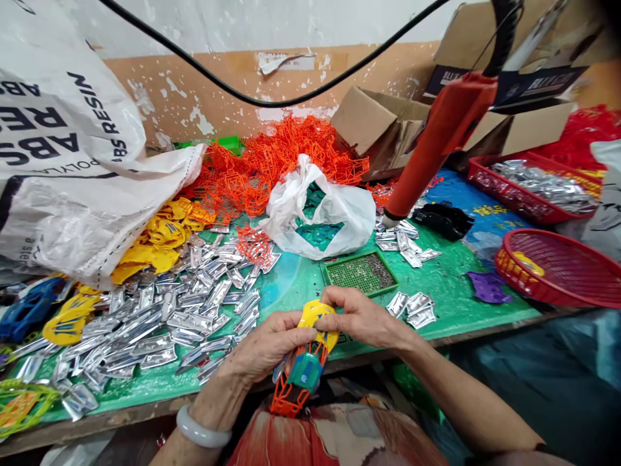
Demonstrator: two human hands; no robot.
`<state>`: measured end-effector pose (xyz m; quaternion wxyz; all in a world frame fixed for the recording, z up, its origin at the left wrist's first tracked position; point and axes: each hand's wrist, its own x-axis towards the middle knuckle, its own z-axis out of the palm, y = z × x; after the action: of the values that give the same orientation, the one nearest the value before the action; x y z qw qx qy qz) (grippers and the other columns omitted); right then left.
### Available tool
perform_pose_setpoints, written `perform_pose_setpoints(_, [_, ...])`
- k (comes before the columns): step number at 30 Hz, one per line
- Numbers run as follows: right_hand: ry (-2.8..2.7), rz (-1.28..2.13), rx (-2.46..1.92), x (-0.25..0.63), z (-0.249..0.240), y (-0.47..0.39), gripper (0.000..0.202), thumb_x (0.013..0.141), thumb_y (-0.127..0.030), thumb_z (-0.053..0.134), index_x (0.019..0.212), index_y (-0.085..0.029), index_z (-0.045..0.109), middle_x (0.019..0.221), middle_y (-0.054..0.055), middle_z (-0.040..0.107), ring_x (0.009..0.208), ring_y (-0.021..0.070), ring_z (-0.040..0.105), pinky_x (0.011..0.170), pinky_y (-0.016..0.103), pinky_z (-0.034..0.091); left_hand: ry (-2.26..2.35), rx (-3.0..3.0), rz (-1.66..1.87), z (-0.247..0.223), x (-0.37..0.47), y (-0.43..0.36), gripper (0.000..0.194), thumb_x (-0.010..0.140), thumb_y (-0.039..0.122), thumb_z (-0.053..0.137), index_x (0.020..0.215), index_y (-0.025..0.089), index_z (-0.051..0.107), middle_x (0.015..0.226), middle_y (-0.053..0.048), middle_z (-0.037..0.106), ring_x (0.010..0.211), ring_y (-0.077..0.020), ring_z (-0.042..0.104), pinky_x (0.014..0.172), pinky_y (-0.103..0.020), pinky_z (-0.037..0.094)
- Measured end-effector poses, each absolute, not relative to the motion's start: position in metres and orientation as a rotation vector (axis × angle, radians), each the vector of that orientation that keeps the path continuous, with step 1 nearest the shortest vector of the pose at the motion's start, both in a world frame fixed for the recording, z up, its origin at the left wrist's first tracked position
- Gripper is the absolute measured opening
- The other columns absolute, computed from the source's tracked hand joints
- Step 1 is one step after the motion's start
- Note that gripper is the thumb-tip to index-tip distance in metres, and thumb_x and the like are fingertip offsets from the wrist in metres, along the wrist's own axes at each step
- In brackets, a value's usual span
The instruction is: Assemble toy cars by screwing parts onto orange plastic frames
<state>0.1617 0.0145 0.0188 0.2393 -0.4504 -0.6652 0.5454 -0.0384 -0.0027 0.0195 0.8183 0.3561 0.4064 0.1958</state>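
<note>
Just over the table's front edge, both hands grip a partly built toy car [306,370]. It has a yellow hood piece at the far end, a teal cabin piece in the middle and an orange lattice frame toward my body. My left hand [266,344] is closed around its left side, thumb on the yellow piece. From the other side, my right hand [361,317] pinches the yellow piece between thumb and fingers. What lies under the fingers is hidden. Beyond the hands stands a green tray [334,274] of tiny metal parts, likely screws.
Silver plates [145,336] cover the left of the green table, near yellow pieces [165,236]. Behind are orange frames [291,149] and a white bag [359,226] of teal pieces. A red electric screwdriver [436,142] hangs at right, near red baskets [557,294].
</note>
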Motion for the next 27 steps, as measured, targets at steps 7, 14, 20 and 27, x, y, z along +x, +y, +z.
perform_pose_setpoints(7, [-2.189,1.000,-1.303,0.159,0.031,0.010,0.027,0.084,-0.035,0.067,0.075,-0.017,0.049,0.076,-0.002,0.047,0.074,0.0132,0.042,0.066,0.026,0.031,0.876,0.807,0.417,0.023,-0.039,-0.002,0.034,0.074,0.037,0.078,0.095,0.011,0.075,0.069,-0.002,0.065,0.050,-0.0062,0.050,0.048,-0.016,0.041])
perform_pose_setpoints(14, [-2.188,0.801,-1.312,0.155,0.029,0.001,0.026,0.085,-0.040,0.066,0.083,-0.017,0.053,0.082,0.000,0.052,0.080,0.0162,0.046,0.072,0.030,0.035,0.910,0.731,0.518,0.007,-0.042,-0.006,0.036,0.070,0.038,0.081,0.095,0.013,0.077,0.067,-0.003,0.065,0.051,-0.0076,0.050,0.048,-0.017,0.041])
perform_pose_setpoints(20, [-1.940,0.804,-1.190,0.145,0.018,-0.014,0.017,0.088,-0.032,0.064,0.090,-0.016,0.061,0.085,0.003,0.059,0.083,0.0171,0.054,0.074,0.030,0.044,0.932,0.682,0.583,-0.002,-0.046,-0.014,0.036,0.068,0.036,0.083,0.094,0.012,0.077,0.067,-0.004,0.067,0.050,-0.0083,0.053,0.048,-0.017,0.043])
perform_pose_setpoints(27, [-1.723,0.354,-1.109,0.173,0.016,-0.011,0.039,0.090,-0.034,0.061,0.127,-0.023,0.055,0.112,0.010,0.058,0.104,0.0230,0.057,0.088,0.040,0.051,0.998,0.599,0.627,-0.001,-0.042,-0.016,0.032,0.068,0.035,0.083,0.091,0.014,0.076,0.071,-0.006,0.073,0.052,-0.0129,0.062,0.050,-0.022,0.052])
